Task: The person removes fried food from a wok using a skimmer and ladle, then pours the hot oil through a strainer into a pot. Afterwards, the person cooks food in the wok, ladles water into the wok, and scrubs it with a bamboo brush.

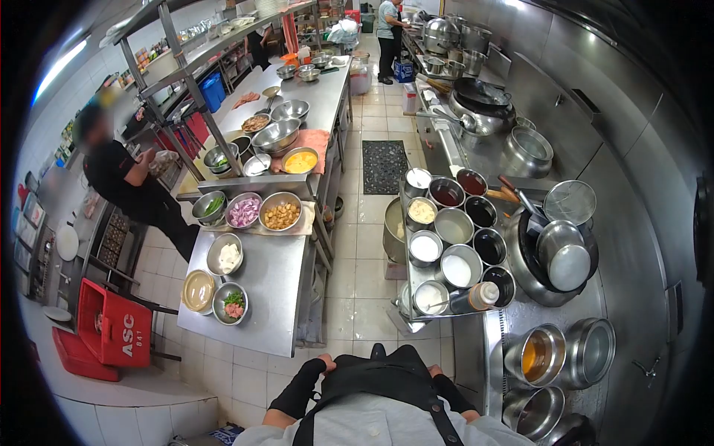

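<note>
My left hand (327, 363) is at the left edge of my black apron (372, 375). Its fingers look curled, and whatever may be in them is hidden. At the apron's right edge I see only a small part of my right hand (435, 370); its fingers are mostly covered. Black sleeves cover both forearms. Ahead on the left, a steel table (260, 282) holds bowls of chopped purple onion (245, 212), browned cubes (282, 213) and minced meat with greens (234, 303). To the right stand several pots of sauces and white powders, with a squeeze bottle (483, 296).
A wok (550, 253) with a pot and strainer sits right of the sauces. Steel pots (535, 357) stand nearer me. A red crate (115, 323) is at left, by a person in black (123, 175). Another person (388, 33) stands far down the tiled aisle (372, 260).
</note>
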The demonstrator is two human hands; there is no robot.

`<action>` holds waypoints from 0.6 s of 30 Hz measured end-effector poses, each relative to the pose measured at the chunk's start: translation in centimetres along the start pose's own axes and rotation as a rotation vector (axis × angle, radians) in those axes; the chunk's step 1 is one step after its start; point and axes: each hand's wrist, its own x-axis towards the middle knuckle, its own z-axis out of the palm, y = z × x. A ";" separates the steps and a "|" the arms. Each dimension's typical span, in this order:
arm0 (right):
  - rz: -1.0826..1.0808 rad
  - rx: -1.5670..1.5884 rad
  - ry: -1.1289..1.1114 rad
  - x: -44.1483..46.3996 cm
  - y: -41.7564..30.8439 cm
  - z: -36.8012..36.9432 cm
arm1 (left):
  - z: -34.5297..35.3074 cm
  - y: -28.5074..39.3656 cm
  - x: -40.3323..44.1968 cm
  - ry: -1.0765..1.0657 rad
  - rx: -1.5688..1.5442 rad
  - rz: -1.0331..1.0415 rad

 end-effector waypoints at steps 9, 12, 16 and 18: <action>0.021 -0.065 -0.010 1.6 0.8 1.3 | 0.4 -0.6 0.2 0.009 -0.009 0.009; 0.006 -0.055 -0.028 0.8 0.3 0.5 | 0.6 -1.0 0.5 0.011 -0.010 -0.008; 0.053 -0.049 -0.064 -0.1 -0.8 -0.5 | 1.1 -1.8 1.4 0.011 -0.016 -0.002; 0.040 -0.077 -0.069 -0.4 -1.2 -0.9 | 1.1 -1.9 1.2 -0.002 -0.037 -0.004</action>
